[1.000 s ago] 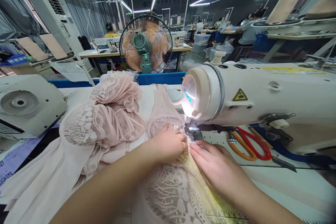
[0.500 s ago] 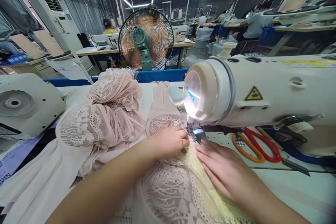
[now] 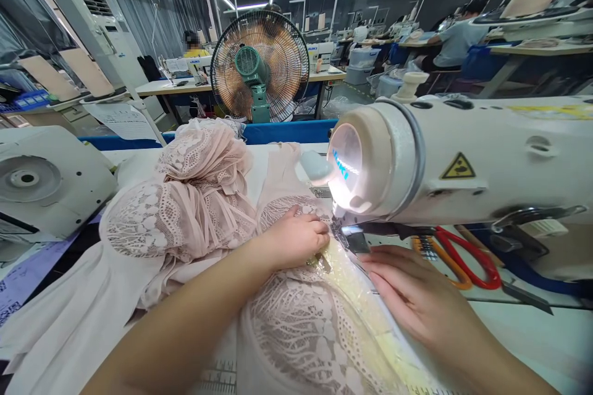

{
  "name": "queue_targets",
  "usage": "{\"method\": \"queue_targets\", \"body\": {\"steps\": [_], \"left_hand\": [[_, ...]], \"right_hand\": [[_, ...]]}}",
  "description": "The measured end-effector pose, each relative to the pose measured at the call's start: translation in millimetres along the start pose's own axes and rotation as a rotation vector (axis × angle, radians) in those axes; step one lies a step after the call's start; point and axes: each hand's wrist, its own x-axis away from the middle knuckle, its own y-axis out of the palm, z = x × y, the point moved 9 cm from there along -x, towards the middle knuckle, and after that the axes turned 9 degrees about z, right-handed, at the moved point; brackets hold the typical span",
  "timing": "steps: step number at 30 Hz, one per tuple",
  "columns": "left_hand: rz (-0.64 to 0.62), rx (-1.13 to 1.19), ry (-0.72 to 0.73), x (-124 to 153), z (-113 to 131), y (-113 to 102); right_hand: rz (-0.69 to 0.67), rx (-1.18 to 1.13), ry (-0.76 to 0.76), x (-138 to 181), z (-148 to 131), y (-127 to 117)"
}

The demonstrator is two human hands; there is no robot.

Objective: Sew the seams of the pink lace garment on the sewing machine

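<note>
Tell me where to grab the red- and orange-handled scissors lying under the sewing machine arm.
Grip the red- and orange-handled scissors by their finger loops, coming from the front edge of the table. The white sewing machine arm overhangs them from above, and the dark blades point right.
</note>
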Motion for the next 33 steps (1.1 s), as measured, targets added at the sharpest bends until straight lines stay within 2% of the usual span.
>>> {"method": "queue_targets", "body": {"steps": [3,5,7,9,11,14,16,17,19,22,24,27,30,33], "left_hand": [[0.012,-0.034,-0.027,2.0,-7.9,2.0],[0.055,-0.077,-0.043,4.1,-8.2,-5.0],[0.145,-0.108,-0.032,6.1,1.6,-20.4],[0.212,-0.071,0.028,7.7,23.1,-34.9],[0.161,0.015,0.110,8.2,48.3,-36.9],[-0.040,0.090,0.126,8.8,65.6,-20.9],[-0.098,0.186,0.064,8.8,58.7,-13.0],[-0.073,0.274,0.014,8.2,50.6,-13.1],[0.046,0.503,-0.120,7.6,27.6,-17.7],[0.211,0.701,-0.369,12.6,-11.2,-18.9],[0.240,0.665,-0.485,16.8,-26.2,-15.8],[0.238,0.522,-0.541,21.0,-32.1,-15.8],[0.169,0.408,-0.533,24.9,-25.8,-15.8],[0.040,0.321,-0.453,26.0,-8.3,-15.2]], "right_hand": [[0.030,-0.016,0.022,-2.1,0.4,-1.8],[0.060,-0.032,0.045,-4.6,0.1,-5.8],[0.074,-0.060,0.074,-5.8,-1.4,-11.2],[0.090,-0.106,0.099,-3.2,-4.5,-18.9],[0.092,-0.147,0.148,6.4,-5.8,-25.5],[0.052,-0.153,0.288,33.7,-1.8,-28.0],[0.020,-0.129,0.434,56.0,3.8,-26.5],[0.005,-0.126,0.512,66.4,5.5,-25.2],[-0.073,-0.167,0.612,80.5,-0.2,-17.1],[-0.232,-0.295,0.588,80.0,-29.0,1.3],[-0.303,-0.358,0.570,72.5,-45.7,12.3],[-0.318,-0.381,0.615,59.9,-51.6,23.2],[-0.292,-0.318,0.678,52.2,-41.1,26.5],[-0.341,-0.217,0.706,51.9,-29.2,27.5]]}}
